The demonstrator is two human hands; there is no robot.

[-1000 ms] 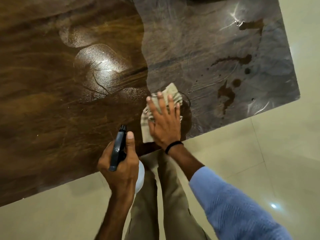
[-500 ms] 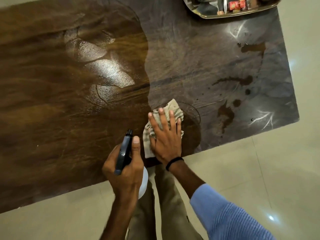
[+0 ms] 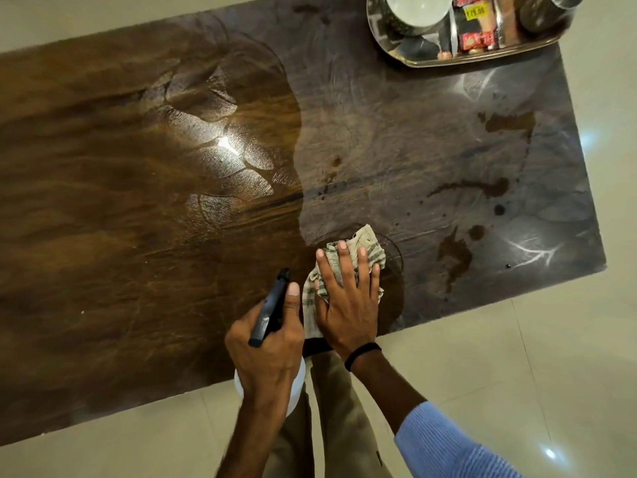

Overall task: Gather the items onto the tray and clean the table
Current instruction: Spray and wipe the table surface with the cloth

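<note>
I see the dark wooden table (image 3: pixel 138 236) spanning the frame on pale floor tiles (image 3: pixel 517 374). My right hand (image 3: pixel 348 298) lies flat, fingers spread, pressing a checked cloth (image 3: pixel 365 246) at lower centre. My left hand (image 3: pixel 269 343) clenches a spray bottle (image 3: pixel 270 308). Dark stains (image 3: pixel 455 253) mark the right side. The metal tray (image 3: pixel 482 56), loaded, sits upper right.

A dark wooden table (image 3: pixel 138 236) shows wet sheen and brown spill stains toward its right end. At its far right corner sits a shiny metal tray (image 3: pixel 482 58) holding a white bowl (image 3: pixel 418 10) and red packets (image 3: pixel 475 25). A crumpled checked cloth (image 3: pixel 365 250) lies flat at the table's near edge.
</note>
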